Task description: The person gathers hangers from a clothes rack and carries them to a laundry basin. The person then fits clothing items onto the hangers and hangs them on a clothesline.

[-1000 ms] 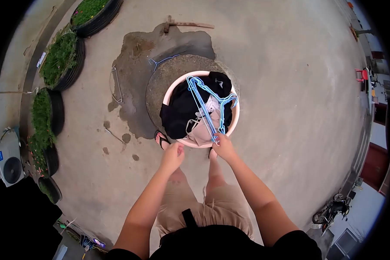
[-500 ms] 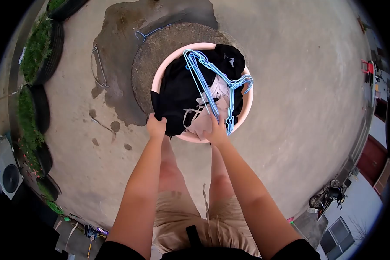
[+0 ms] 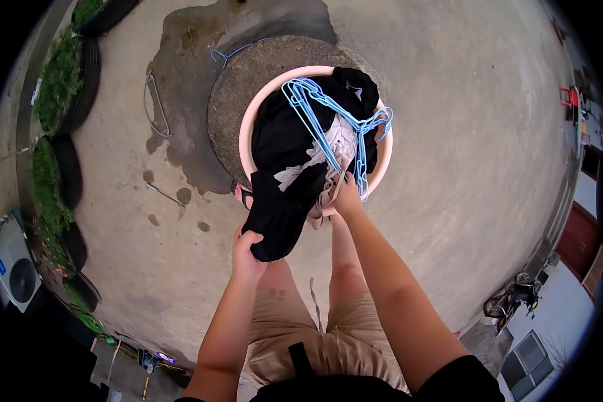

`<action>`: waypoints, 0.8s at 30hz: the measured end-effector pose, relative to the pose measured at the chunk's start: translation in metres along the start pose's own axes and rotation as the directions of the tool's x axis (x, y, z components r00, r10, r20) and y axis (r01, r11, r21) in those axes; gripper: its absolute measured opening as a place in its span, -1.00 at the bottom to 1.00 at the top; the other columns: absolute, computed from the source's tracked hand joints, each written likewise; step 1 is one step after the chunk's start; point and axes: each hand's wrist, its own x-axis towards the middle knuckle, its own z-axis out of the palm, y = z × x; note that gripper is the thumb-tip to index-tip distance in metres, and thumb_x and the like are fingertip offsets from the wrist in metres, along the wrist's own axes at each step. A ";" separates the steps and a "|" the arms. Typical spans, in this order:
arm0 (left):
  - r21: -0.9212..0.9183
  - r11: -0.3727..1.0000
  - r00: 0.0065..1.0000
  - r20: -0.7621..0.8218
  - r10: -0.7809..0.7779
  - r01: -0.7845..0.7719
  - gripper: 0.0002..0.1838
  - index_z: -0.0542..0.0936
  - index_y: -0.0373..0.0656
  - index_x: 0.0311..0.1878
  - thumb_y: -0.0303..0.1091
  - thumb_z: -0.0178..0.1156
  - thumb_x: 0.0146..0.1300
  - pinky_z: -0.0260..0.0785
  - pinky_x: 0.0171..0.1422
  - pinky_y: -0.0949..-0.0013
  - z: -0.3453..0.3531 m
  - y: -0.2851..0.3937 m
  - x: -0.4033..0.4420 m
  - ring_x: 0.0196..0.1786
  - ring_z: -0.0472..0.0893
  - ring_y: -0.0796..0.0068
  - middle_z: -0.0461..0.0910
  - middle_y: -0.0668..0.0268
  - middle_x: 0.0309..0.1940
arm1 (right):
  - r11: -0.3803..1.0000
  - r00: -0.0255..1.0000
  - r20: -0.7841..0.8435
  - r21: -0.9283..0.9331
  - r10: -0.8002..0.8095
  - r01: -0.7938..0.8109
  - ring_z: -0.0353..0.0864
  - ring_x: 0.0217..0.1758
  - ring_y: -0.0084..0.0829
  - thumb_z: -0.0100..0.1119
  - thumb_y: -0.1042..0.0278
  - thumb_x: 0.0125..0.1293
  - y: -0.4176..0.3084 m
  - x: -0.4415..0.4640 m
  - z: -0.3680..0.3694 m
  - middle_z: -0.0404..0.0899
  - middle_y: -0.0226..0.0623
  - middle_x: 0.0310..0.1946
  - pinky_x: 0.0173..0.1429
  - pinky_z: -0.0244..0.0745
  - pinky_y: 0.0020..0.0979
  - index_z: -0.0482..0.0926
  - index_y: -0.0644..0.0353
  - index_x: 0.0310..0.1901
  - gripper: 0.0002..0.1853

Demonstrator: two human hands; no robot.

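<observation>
Left hand (image 3: 248,256) clutching black cloth (image 3: 281,221); right hand (image 3: 346,197) hiding its grip, cannot tell; hangers (image 3: 361,126), cloth hiding basin's (image 3: 246,130) bottom.

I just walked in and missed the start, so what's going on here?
A person is handling clothes at a pink basin, apparently set on a round slab. The left hand grips a black garment extending over the near rim. The right hand is at some beige cloth by the same rim; its exact grip is hard to see. Blue hangers lie on top.
</observation>
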 end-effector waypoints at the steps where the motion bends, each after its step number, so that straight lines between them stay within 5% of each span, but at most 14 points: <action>1: -0.024 1.000 1.000 -0.009 -0.013 0.013 -0.31 0.33 -0.48 0.23 -0.45 -0.05 -0.10 0.37 0.27 0.30 -0.001 0.002 -0.005 0.15 0.53 0.20 0.50 0.03 0.12 | 0.999 0.999 -0.016 0.023 0.041 -0.040 0.44 0.16 0.11 0.24 0.29 0.08 0.001 0.003 0.000 0.25 0.04 0.30 0.18 0.43 -0.07 0.49 -0.02 0.14 -0.49; 3: -0.070 0.997 0.999 0.022 -0.024 0.025 -0.25 0.27 -0.43 0.30 -0.39 -0.05 -0.09 0.33 0.32 0.22 0.000 0.011 -0.017 0.22 0.48 0.13 0.45 0.02 0.19 | 0.997 0.989 -0.141 0.069 0.045 -0.036 0.54 0.05 0.05 0.12 0.27 0.24 0.004 0.001 0.002 0.36 0.02 0.22 0.10 0.48 -0.08 0.61 0.00 -0.04 -0.73; 6: -0.144 0.989 0.998 0.052 0.031 -0.024 -0.17 0.22 -0.41 0.34 -0.32 -0.03 -0.14 0.25 0.39 0.18 0.027 0.032 -0.036 0.28 0.42 0.06 0.40 -0.01 0.25 | 0.983 0.972 -0.212 0.174 0.099 -0.062 0.51 0.05 0.02 0.20 0.18 0.23 0.005 0.000 0.005 0.49 0.02 0.04 0.12 0.45 -0.15 0.65 0.02 -0.08 -0.74; 10: -0.198 0.978 0.994 0.074 0.076 -0.060 -0.06 0.14 -0.36 0.40 -0.23 0.00 -0.20 0.20 0.43 0.14 0.038 0.052 -0.052 0.34 0.35 0.05 0.31 -0.03 0.31 | 0.952 0.975 -0.134 0.275 0.177 -0.135 0.48 0.09 0.11 0.14 0.13 0.27 0.001 -0.003 -0.001 0.39 0.14 0.11 0.15 0.44 -0.09 0.53 0.12 0.08 -0.61; 14: -0.291 0.950 0.976 0.146 0.163 -0.115 -0.08 0.21 -0.41 0.35 -0.22 0.05 -0.22 0.16 0.45 0.07 0.049 0.066 -0.068 0.31 0.35 -0.05 0.34 -0.05 0.29 | 0.940 0.976 -0.192 0.340 0.101 -0.031 0.48 0.07 0.14 0.21 0.25 0.17 -0.002 0.001 0.009 0.38 0.15 0.09 0.16 0.44 -0.08 0.41 0.20 0.16 -0.49; 16: -0.286 0.956 0.938 0.310 0.157 -0.065 -0.08 0.22 -0.40 0.35 -0.18 0.09 -0.19 0.17 0.44 0.10 0.044 0.075 -0.080 0.29 0.38 -0.03 0.35 -0.04 0.28 | 0.968 0.941 -0.321 0.249 0.107 -0.025 0.46 0.11 0.09 0.19 0.35 0.10 -0.003 0.004 0.001 0.38 0.09 0.11 0.16 0.42 -0.07 0.39 0.21 0.16 -0.46; 19: -0.255 0.957 0.928 0.304 0.218 -0.141 -0.08 0.24 -0.39 0.34 -0.18 0.09 -0.21 0.19 0.42 0.10 0.037 0.082 -0.096 0.27 0.39 -0.03 0.37 -0.03 0.26 | 0.981 0.834 -0.517 0.124 0.192 -0.149 0.44 0.15 0.01 0.17 0.40 0.05 0.002 0.019 -0.004 0.38 0.01 0.12 0.15 0.39 -0.07 0.35 0.20 0.21 -0.40; 22: -0.213 0.957 0.934 0.256 0.248 -0.195 -0.09 0.25 -0.38 0.33 -0.18 0.08 -0.22 0.21 0.40 0.10 0.034 0.080 -0.098 0.25 0.40 -0.03 0.38 -0.02 0.24 | 0.947 0.811 -0.496 0.082 0.310 -0.312 0.43 0.17 0.00 0.17 0.39 0.05 0.012 0.031 -0.006 0.37 -0.02 0.15 0.16 0.39 -0.06 0.34 0.17 0.23 -0.38; 24: -0.186 0.959 0.944 0.213 0.253 -0.215 -0.09 0.26 -0.37 0.32 -0.18 0.07 -0.23 0.22 0.39 0.09 0.030 0.079 -0.100 0.24 0.41 -0.03 0.39 -0.01 0.22 | 0.923 0.872 -0.315 0.040 0.374 -0.382 0.54 0.06 -0.03 0.17 0.32 0.09 0.024 0.041 -0.012 0.48 -0.04 0.05 0.04 0.48 -0.06 0.40 0.17 0.08 -0.53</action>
